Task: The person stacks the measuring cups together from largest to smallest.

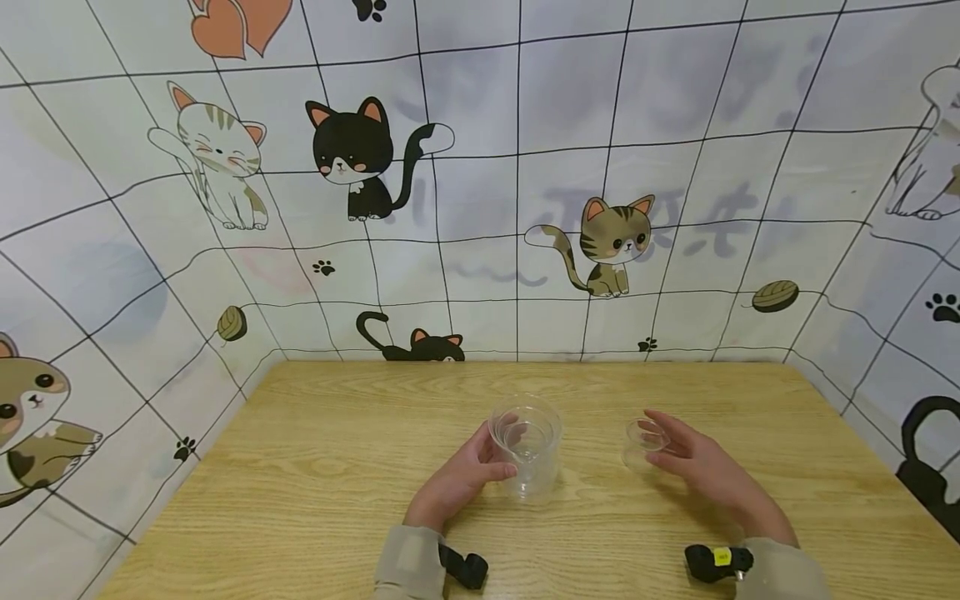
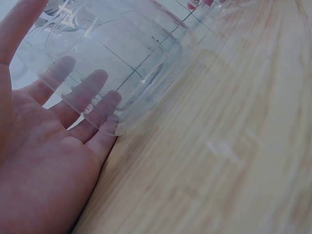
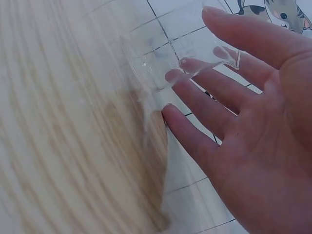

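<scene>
A large clear plastic cup (image 1: 537, 468) stands upright near the middle of the wooden table. My left hand (image 1: 463, 477) holds it from the left, thumb on the near side. Through its clear wall the fingers show behind the cup (image 2: 136, 58) in the left wrist view. To the right is a smaller clear cup (image 1: 636, 452), held by my right hand (image 1: 705, 467) between thumb and fingers. That small cup (image 3: 156, 63) also appears in the right wrist view, fingers behind its wall. Rings show inside the large cup; whether another cup is nested there I cannot tell.
The wooden table (image 1: 337, 467) reaches back to a white wall covering (image 1: 480, 208) with a black grid and cartoon cats. Similar covering rises on the left and right sides. A gap of bare tabletop separates the two cups.
</scene>
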